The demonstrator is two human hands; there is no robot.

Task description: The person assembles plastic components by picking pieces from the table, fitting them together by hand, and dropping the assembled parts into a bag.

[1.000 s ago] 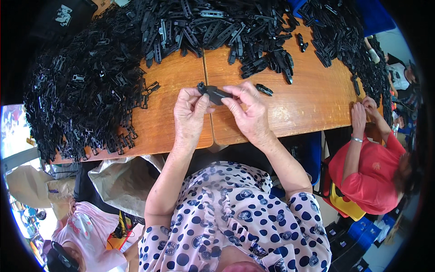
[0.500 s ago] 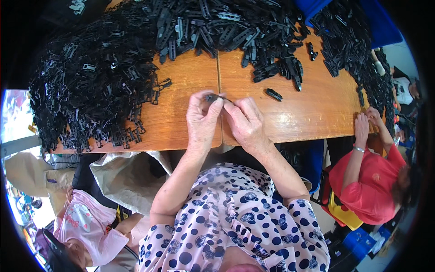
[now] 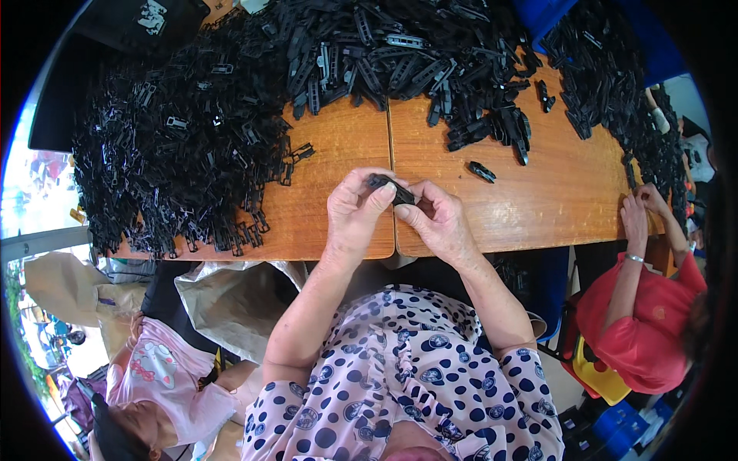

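Above the table's near edge, a small dark elongated plastic part (image 3: 402,195) is held between both hands. My left hand (image 3: 355,212) pinches its left end between thumb and fingers. At its right end, my right hand (image 3: 441,221) grips it with thumb and fingertips. The part's exact kind cannot be made out. A single black plastic piece (image 3: 482,171) lies on the wood to the right of my hands. To the left spreads a heap of thin black frame-like parts (image 3: 181,154); beyond my hands lies a pile of longer black slotted pieces (image 3: 400,58).
The wooden table (image 3: 330,223) has a seam down its middle. A blue bin (image 3: 653,58) stands at the far right beside another black pile (image 3: 603,84). A co-worker in red (image 3: 646,323) sits right, another in pink (image 3: 165,376) left. A pale sack (image 3: 231,300) hangs below the edge.
The part has turned between my fingers, so more of its dark length shows now. The whole view has shifted slightly, with the table sitting further right.
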